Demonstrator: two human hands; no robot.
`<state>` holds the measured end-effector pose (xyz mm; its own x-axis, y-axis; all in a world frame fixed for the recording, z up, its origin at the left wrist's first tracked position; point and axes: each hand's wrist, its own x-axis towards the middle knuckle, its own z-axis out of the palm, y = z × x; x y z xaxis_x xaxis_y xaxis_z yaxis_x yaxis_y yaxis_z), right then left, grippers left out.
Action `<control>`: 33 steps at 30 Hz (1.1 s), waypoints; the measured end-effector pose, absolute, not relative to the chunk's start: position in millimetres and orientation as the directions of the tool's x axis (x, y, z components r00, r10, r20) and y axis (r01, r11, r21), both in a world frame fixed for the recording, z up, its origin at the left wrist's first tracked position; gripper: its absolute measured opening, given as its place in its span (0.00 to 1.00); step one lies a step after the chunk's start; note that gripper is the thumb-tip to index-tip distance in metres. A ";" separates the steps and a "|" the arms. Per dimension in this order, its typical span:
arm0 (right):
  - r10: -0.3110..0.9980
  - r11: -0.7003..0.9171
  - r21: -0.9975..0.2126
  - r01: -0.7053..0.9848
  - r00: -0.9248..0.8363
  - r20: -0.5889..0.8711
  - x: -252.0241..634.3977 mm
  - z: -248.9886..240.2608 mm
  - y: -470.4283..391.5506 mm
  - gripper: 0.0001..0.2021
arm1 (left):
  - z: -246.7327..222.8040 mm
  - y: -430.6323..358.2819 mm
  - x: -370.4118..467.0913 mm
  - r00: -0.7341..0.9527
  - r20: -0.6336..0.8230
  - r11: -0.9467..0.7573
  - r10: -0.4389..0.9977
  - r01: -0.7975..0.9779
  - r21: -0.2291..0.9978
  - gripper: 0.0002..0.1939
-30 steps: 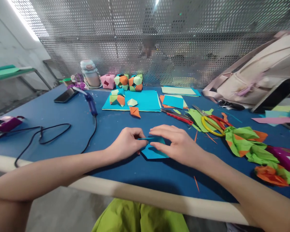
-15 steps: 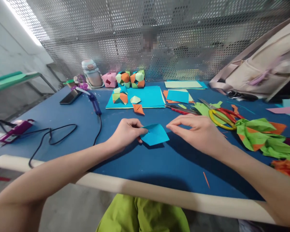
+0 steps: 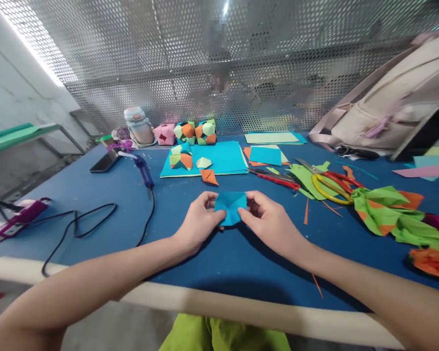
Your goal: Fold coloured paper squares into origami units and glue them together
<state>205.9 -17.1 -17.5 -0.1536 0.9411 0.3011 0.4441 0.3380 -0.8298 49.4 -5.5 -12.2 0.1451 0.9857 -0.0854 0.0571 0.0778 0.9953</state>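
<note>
A creased square of blue paper [image 3: 231, 204] is held up over the table between my hands. My left hand [image 3: 202, 218] pinches its left edge, thumb on the near face and fingers behind. On the opposite edge, my right hand [image 3: 265, 217] grips it the same way, its thumb pressed near the middle. Beyond them lies a small folded orange paper piece [image 3: 209, 177]. A pale green folded piece [image 3: 204, 162] and a part-built multicoloured paper ball [image 3: 181, 157] rest on large blue sheets [image 3: 227, 155].
Finished paper balls [image 3: 206, 132] stand at the back beside a bottle [image 3: 138, 127]. Left are a glue gun [image 3: 143, 170] with a trailing cord and a phone [image 3: 105, 161]. Rightward lie scissors [image 3: 329, 183], a red-handled tool [image 3: 278, 180], cut paper [image 3: 265, 155], crumpled green paper [image 3: 388, 209] and a bag [image 3: 391, 102].
My right hand has moved left and taken hold of the blue paper's right edge. The paper is now turned more upright, with both thumbs on it.
</note>
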 end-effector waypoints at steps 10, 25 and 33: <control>0.780 0.617 -0.622 0.483 -0.264 0.568 210.1 -17.7 -20.9 0.07 | -8.0 -14.1 52.4 0.263 -0.164 0.149 0.951 0.075 0.986 0.09; 0.552 0.823 -0.388 0.415 -0.419 0.721 223.3 -24.1 -13.4 0.13 | -7.5 -17.9 55.9 0.336 -0.213 0.240 0.917 -0.039 0.970 0.05; 0.694 0.718 -0.580 0.384 -0.339 0.635 214.2 -18.0 -19.3 0.05 | -7.2 -18.4 53.5 0.288 -0.180 0.183 0.941 0.018 0.983 0.05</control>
